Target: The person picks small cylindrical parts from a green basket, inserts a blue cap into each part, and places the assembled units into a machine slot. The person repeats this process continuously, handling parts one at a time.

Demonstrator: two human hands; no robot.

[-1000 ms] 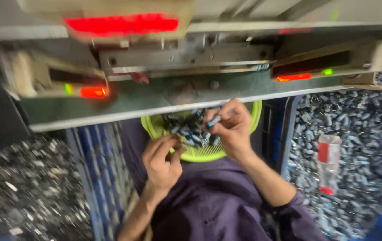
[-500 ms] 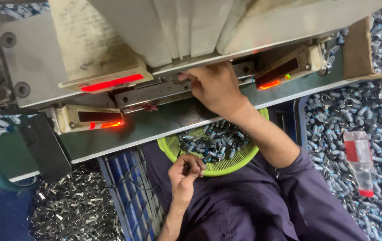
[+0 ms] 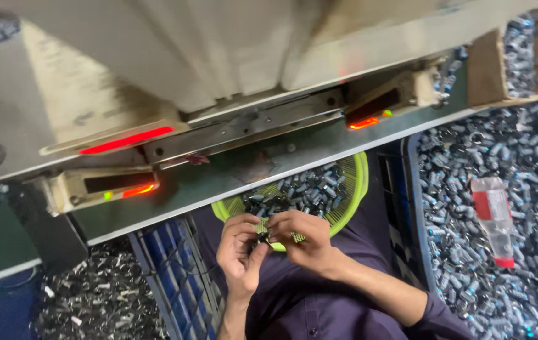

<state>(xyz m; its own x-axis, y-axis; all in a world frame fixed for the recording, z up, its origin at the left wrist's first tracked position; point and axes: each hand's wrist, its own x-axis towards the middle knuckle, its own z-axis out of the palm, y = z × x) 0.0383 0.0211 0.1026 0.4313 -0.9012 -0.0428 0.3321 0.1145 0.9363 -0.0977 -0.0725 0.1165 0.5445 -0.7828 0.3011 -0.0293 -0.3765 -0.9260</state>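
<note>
Small dark part (image 3: 261, 238) now pinched by both hands; right hand (image 3: 303, 242) left the machine.

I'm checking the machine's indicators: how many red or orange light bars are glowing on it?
3: a long red bar upper left, a short orange bar below it, and an orange bar on the right. More may be hidden behind the housing.

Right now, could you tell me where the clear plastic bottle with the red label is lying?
In the head view, the bottle lies at the right, on a heap of small metal parts, apart from both hands.
</note>
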